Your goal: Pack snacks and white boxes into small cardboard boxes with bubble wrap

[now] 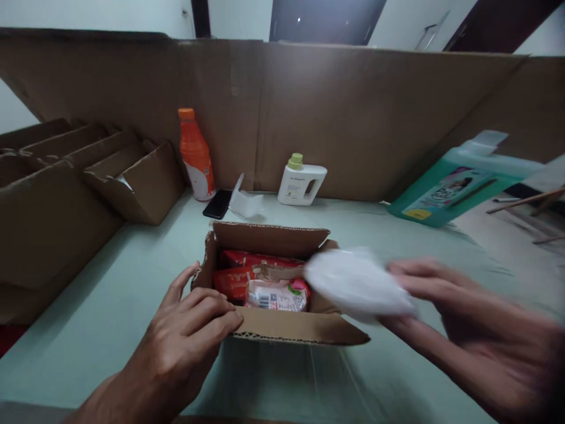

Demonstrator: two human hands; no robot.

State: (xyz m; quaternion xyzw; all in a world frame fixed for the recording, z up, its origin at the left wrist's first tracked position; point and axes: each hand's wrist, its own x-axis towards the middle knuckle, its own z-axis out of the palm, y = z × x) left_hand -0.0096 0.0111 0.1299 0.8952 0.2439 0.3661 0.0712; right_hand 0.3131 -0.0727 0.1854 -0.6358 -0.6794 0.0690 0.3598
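Note:
An open cardboard box stands on the table in front of me. Inside it lie red packets and, on top of them, a pink-and-white packet with a barcode. My left hand grips the box at its near left corner, fingers bent over the front flap and one digit against the left wall. Pinched between the thumb and fingers of my right hand is a white packet, blurred by motion, over the box's right end. Its markings cannot be made out.
Behind the box are an orange bottle, a black phone, a folded white piece and a white jug. A green liquid bottle stands right. Cardboard compartments fill the left; a cardboard wall closes the back.

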